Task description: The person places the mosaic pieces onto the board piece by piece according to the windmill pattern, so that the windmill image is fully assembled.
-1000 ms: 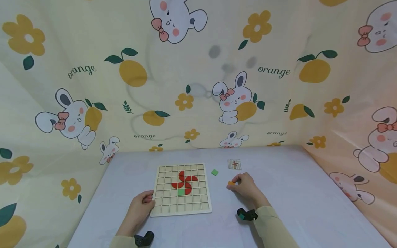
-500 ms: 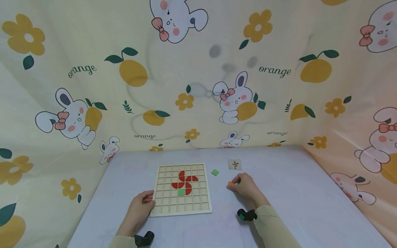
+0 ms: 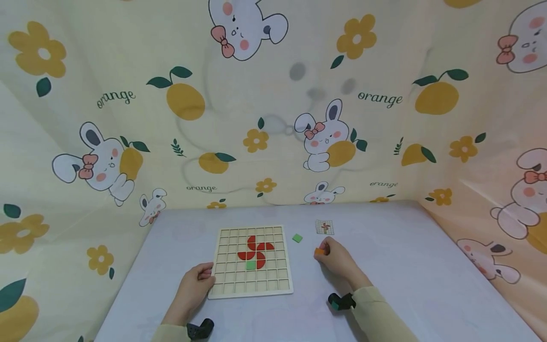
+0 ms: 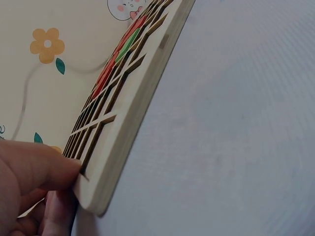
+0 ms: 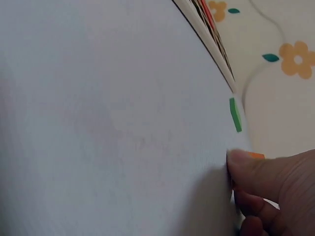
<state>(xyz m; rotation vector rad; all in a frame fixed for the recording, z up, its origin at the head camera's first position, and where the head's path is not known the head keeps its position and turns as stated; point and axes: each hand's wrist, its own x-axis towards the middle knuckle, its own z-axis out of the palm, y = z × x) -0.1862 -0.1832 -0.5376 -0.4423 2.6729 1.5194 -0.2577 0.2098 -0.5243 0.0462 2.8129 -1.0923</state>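
Note:
A square wooden grid board (image 3: 232, 288) lies on the table, with several red rounded pieces (image 3: 261, 262) set in a pinwheel and a green square tile (image 3: 250, 265) beside them. My left hand (image 3: 193, 287) holds the board's left edge near its front corner; in the left wrist view the thumb (image 4: 47, 169) lies on the rim, with the other fingers curled at the side. To the right of the board, my right hand (image 3: 338, 259) pinches a small orange piece (image 3: 318, 251), mostly covered by thumb and fingers in the right wrist view.
A loose green tile (image 3: 297, 238) lies just right of the board. Behind my right hand is a small card (image 3: 325, 227) printed with a grid and pinwheel pattern. The white table (image 3: 384, 247) ends at a patterned cloth backdrop (image 3: 273, 166).
More of the orange piece now shows between my right fingers, which have shifted slightly. The whole head view has drifted a little to the right. My left hand keeps its hold on the board.

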